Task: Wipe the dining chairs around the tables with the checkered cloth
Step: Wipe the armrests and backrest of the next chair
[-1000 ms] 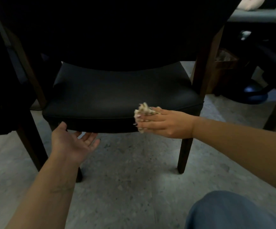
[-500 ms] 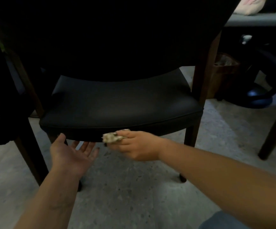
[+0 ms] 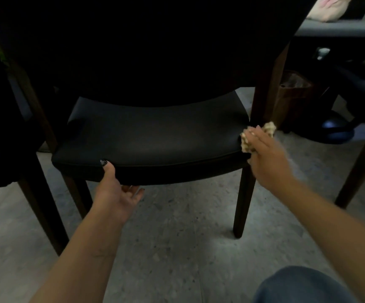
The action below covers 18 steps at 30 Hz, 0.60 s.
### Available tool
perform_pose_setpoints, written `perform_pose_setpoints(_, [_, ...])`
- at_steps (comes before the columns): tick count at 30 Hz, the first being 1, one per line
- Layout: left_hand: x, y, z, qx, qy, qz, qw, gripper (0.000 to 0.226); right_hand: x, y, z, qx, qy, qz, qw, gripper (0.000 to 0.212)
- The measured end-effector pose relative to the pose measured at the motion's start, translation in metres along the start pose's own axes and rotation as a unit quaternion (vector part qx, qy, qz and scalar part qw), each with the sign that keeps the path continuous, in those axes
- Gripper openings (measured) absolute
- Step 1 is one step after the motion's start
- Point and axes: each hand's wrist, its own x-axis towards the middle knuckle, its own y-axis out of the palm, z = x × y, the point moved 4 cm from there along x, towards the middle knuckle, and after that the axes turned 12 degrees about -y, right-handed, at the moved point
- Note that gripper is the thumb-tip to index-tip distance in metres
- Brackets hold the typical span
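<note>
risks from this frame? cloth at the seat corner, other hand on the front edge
1. The right hand presses a small bunched cloth at the seat's right corner; straight fingers may let it slip off the edge to the floor.
2. The wad covers little, so the wide seat could be left with unwiped strips.
3. The left hand grips the front edge, thumb on top; it may leave marks there.

Dim room, speckled grey floor, brown bin at right, dark office-chair base beyond
</note>
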Motion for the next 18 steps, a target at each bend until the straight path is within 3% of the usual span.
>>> perform_pose_setpoints(3, [-0.004,-0.002,0.004,-0.007,-0.007,0.008,1.000,0.055,0.003,0.020,0.024,0.017,0.128,-0.106,0.986,0.040])
perform_pose_setpoints(5, [-0.006,-0.004,0.007,-0.016,-0.010,0.022,1.000,0.051,0.008,0.026,0.046,0.022,0.142,-0.139,0.980,0.039])
perform_pose_setpoints(8, [-0.012,-0.013,0.003,-0.017,-0.030,0.046,0.998,0.061,0.026,0.042,0.107,0.048,0.013,-0.127,0.991,0.040])
perform_pose_setpoints(12, [-0.026,-0.038,-0.020,-0.056,-0.010,0.033,0.998,0.074,0.053,0.073,0.197,0.108,-0.101,0.005,0.989,0.043])
perform_pose_setpoints(15, [-0.035,-0.058,-0.034,-0.076,0.028,-0.014,0.997,0.068,0.074,0.099,0.248,0.129,-0.193,0.105,0.967,0.045])
perform_pose_setpoints(18, [-0.043,-0.077,-0.048,-0.102,0.034,-0.045,0.993,0.065,0.101,0.121,0.301,0.121,-0.288,0.135,0.940,0.051])
